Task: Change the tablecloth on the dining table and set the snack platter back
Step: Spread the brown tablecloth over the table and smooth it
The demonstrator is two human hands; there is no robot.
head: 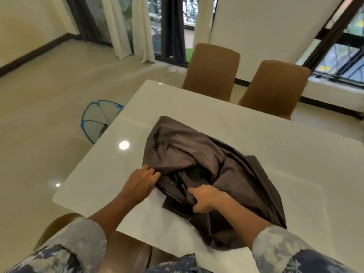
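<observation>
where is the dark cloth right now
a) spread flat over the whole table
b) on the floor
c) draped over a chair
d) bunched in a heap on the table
d: the dark cloth lies crumpled in folds on the white table, most of which is bare, with the left hand and right hand gripping its near side.

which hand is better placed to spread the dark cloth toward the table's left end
Left: the left hand holds the left edge of the dark cloth, nearest that table end; the right hand grips a middle fold.
</observation>
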